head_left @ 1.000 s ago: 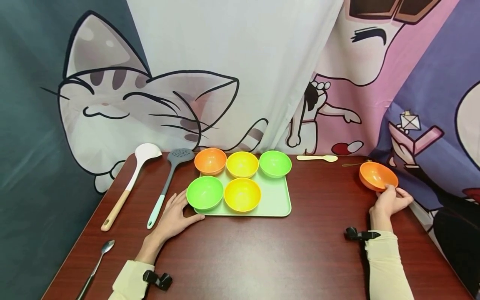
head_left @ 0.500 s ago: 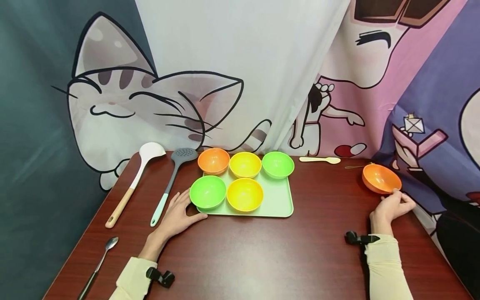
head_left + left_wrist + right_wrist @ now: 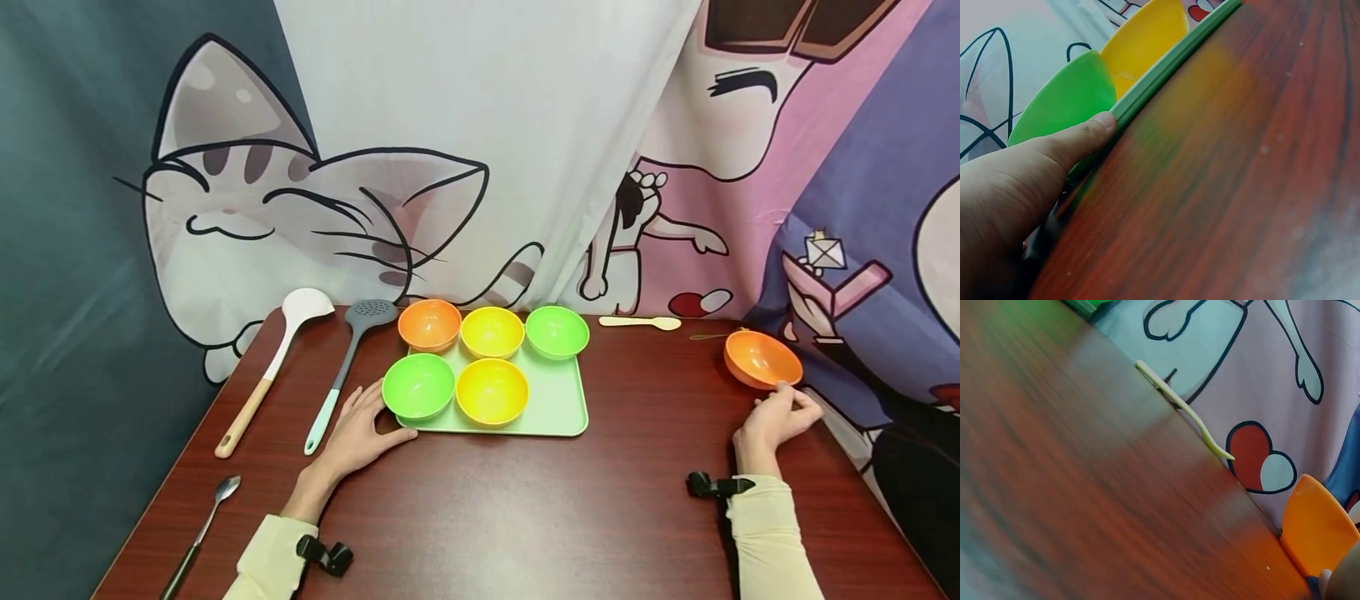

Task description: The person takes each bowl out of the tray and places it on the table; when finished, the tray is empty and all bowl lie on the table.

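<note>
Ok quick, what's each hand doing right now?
Left hand: open, thumb against the tray edge.
Right hand: fingertips at the orange bowl rim; grip cannot be told.

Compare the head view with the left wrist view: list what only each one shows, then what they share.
Only the head view shows the right hand at the lone orange bowl, the ladle, the slotted spatula, the metal spoon, the pale spoon, and the three back bowls on the tray.

Only the left wrist view shows the thumb pressed against the tray's edge.

Both show the left hand, the front green bowl, the front yellow bowl and the table.
</note>
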{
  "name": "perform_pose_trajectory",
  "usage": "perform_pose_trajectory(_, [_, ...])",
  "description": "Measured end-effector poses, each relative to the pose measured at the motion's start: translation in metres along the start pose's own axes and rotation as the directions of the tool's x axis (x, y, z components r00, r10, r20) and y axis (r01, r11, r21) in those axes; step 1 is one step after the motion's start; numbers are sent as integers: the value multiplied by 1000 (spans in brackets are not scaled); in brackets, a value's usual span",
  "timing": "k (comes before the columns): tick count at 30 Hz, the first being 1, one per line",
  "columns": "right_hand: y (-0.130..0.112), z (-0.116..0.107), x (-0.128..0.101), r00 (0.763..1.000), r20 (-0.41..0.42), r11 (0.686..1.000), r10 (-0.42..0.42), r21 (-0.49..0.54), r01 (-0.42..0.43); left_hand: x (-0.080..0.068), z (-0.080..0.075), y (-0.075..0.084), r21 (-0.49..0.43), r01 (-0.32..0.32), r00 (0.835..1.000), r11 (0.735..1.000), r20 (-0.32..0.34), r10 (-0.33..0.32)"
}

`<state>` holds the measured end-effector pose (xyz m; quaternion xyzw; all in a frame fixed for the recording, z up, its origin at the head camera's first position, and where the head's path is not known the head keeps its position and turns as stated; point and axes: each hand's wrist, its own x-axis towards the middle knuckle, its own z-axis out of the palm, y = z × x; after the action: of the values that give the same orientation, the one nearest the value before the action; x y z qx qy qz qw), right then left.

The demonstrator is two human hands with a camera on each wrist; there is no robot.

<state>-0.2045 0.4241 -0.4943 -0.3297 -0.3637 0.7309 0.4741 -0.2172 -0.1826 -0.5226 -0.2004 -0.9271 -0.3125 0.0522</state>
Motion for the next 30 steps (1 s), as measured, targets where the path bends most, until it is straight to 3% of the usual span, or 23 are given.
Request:
perform_pose_trajectory(8, [5, 1, -16, 999, 38, 1000, 0, -5, 0, -1, 0, -1, 4, -3, 1000, 1000, 2, 3])
perform_pose_trajectory(20, [17, 7, -47, 981, 195, 997, -17, -71, 31, -2, -1, 0, 3, 0, 1000, 1000, 1, 0])
perform_pose_trajectory(24, [23, 12, -58, 958, 286, 997, -18, -71, 40, -2, -1, -1, 5, 10, 1000, 1000, 5, -10])
perform_pose_trajectory(30, [32, 17, -81, 904, 427, 999, 4, -44, 16, 0, 0, -1, 19, 11, 1000, 1000, 12, -11])
